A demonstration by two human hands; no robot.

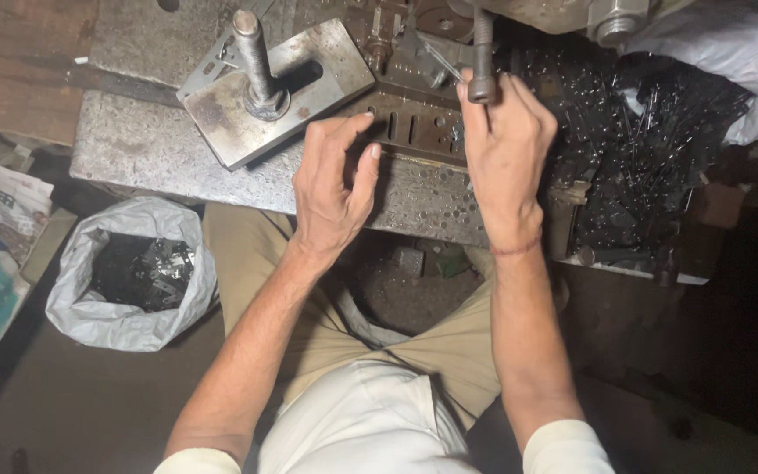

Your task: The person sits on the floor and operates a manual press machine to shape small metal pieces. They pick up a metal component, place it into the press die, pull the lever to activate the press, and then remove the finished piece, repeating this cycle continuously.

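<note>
1. Tabletop (133,149): pitted steel slab across the top, its near edge over the knees; bare metal at the left end, crowded to the right.
2. Sack (76,298): on the floor below the tabletop's left corner, mouth rolled open over dark metal pieces, probably so placed for an easy drop from the edge.
3. Plate (309,83): square, skewed, near the tabletop's far edge, with an upright bolt (254,61) through it; likely a clamp.
4. Scrap heap (642,149): thin dark offcuts piled at the right end, leaving no room on that side.
5. Right hand (506,149): clenched around the lever (482,53) hanging from the machine above, wrist straight as if for a downward pull.
6. Left hand (331,180): released, fingers curled, thumb and forefinger just beside the slotted die (418,127) at the near edge; nothing visibly pinched.
7. Open room: between sack and knees, and the bare left end.
</note>
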